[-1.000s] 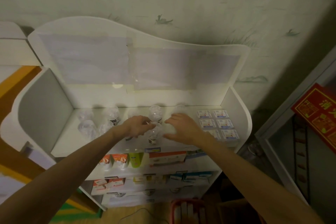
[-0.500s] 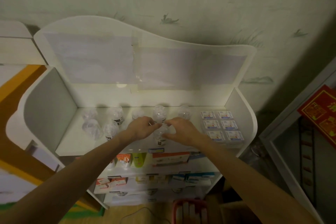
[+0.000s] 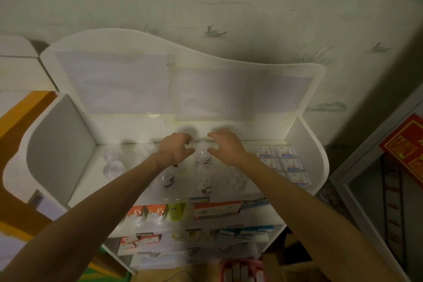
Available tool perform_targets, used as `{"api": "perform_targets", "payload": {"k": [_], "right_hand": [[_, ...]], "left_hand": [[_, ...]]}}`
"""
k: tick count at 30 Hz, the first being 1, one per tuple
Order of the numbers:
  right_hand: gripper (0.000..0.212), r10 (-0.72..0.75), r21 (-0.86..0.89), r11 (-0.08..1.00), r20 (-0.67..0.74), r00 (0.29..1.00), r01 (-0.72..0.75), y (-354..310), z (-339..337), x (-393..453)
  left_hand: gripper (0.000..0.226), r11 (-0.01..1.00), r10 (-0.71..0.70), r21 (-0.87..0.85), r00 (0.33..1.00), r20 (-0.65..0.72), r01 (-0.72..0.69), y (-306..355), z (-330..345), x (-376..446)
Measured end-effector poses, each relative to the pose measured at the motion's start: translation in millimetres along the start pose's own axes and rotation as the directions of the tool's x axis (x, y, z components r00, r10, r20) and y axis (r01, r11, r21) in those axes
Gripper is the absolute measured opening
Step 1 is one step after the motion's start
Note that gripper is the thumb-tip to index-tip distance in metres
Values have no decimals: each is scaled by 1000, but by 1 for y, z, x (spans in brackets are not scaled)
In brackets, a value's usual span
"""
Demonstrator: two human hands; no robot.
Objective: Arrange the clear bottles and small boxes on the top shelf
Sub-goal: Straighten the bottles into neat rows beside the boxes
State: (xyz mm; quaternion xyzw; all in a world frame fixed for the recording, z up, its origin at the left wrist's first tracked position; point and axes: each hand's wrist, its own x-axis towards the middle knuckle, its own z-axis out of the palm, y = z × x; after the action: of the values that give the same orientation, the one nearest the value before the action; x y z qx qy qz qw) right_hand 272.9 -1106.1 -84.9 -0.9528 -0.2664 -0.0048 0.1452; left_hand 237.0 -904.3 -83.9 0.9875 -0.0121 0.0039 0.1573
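Several clear bottles stand on the white top shelf [image 3: 89,181]: a group at the left [image 3: 112,168], a front row [image 3: 204,182], and one further back [image 3: 202,154]. My left hand [image 3: 175,150] and my right hand [image 3: 227,149] reach to the back of the shelf on either side of that rear bottle. Both hands have curved fingers with gaps between them, and the thumbs lie close to the bottle's sides. Neither hand plainly grips anything. Small white boxes with blue print [image 3: 283,162] lie in rows at the shelf's right end.
The shelf has a tall curved back panel [image 3: 183,80] and side walls [image 3: 57,144]. Lower shelves hold orange cartons [image 3: 146,213] and flat boxes [image 3: 217,209]. A red basket [image 3: 240,270] sits on the floor. A red sign [image 3: 407,149] hangs at the right.
Both hands let go of the front middle bottle and moved back to the rear row. The view has shifted slightly.
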Motion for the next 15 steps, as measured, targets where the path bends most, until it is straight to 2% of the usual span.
{"api": "perform_targets", "payload": {"k": [4,10,15], "right_hand": [[49,25,-103,994,-11,1000,-26,-1,8,17],[46,55,-64,996,-110,992,-62,8,18,14],[46,67,-51,996,-87,994,-72,11,15,10]], "left_hand": [[49,996,33,84,999,32,-36,1,9,13],[48,994,64,92,998,21,-65,0,19,20],[50,990,91,106,996,22,-93,5,24,21]]}}
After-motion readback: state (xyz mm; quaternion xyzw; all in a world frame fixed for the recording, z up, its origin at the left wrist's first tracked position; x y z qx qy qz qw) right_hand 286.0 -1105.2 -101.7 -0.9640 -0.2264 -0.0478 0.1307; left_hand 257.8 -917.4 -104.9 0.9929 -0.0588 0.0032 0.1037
